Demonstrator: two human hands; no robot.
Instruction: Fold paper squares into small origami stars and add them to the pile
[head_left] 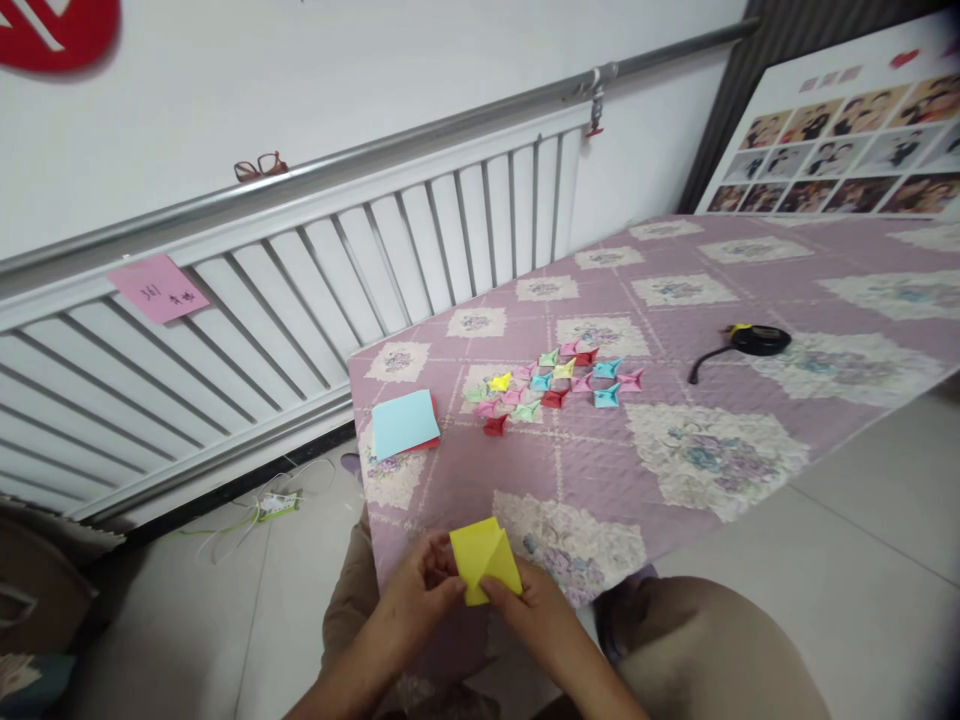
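A yellow sheet of origami paper [480, 555], partly folded with a raised triangular flap, is held above the near edge of the table. My left hand [431, 585] pinches its left side between thumb and fingers. On the lower right, my right hand [525, 600] grips it with the thumb lying across the front. Beyond the hands, several small folded paper pieces [553, 398] in red, pink, green, blue and yellow sit grouped on the table. To their left lies a stack of square paper [405, 424], light blue on top with red showing beneath.
A purple floral cloth covers the table [457, 470]. A black object with a strap [759, 340] lies toward the right. Behind the table runs a white radiator [390, 250] with a pink note [159, 288]; glasses [261, 167] rest on the pipe above. A photo board [840, 140] stands at the back right.
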